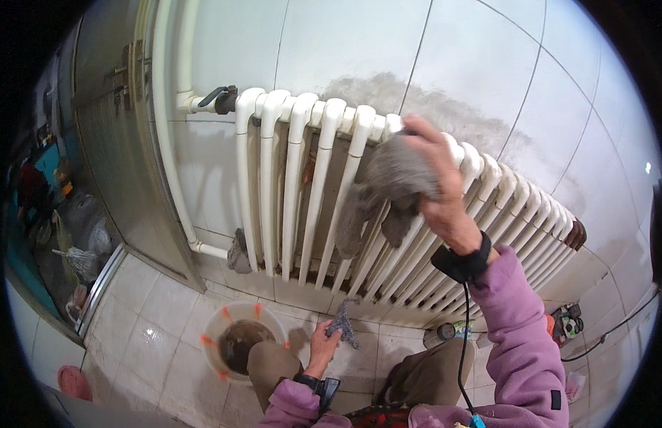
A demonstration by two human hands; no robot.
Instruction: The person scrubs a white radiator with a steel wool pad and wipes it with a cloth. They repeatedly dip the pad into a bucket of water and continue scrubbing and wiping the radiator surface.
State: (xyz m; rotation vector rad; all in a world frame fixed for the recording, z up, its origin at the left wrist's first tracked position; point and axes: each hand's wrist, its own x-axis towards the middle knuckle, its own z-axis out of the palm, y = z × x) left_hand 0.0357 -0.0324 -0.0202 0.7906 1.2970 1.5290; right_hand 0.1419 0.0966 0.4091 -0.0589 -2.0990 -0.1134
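My right hand [446, 187] grips a bunched, dirty grey cloth [400, 171] at the top of a white column radiator [324, 139]. Loose ends of this cloth hang in front of the columns, and it looks slightly blurred. Lower down, above the floor and between my knees, my left hand [323, 348] holds a small speckled grey rag [343, 326]. To its left stands a pale plastic bucket [209, 334] with orange marks and murky brown water [244, 342] in it. Another grey cloth [238, 252] hangs at the radiator's lower left end.
A black-handled valve [218, 99] and white pipes [161, 134] adjoin the radiator's left end. Dark smudges [373, 88] mark the tiled wall above. A can [439, 334] stands on the floor at right. A door [109, 117] stands at left, with plastic bags [82, 257] beyond. A black cable [464, 342] hangs from my right wrist.
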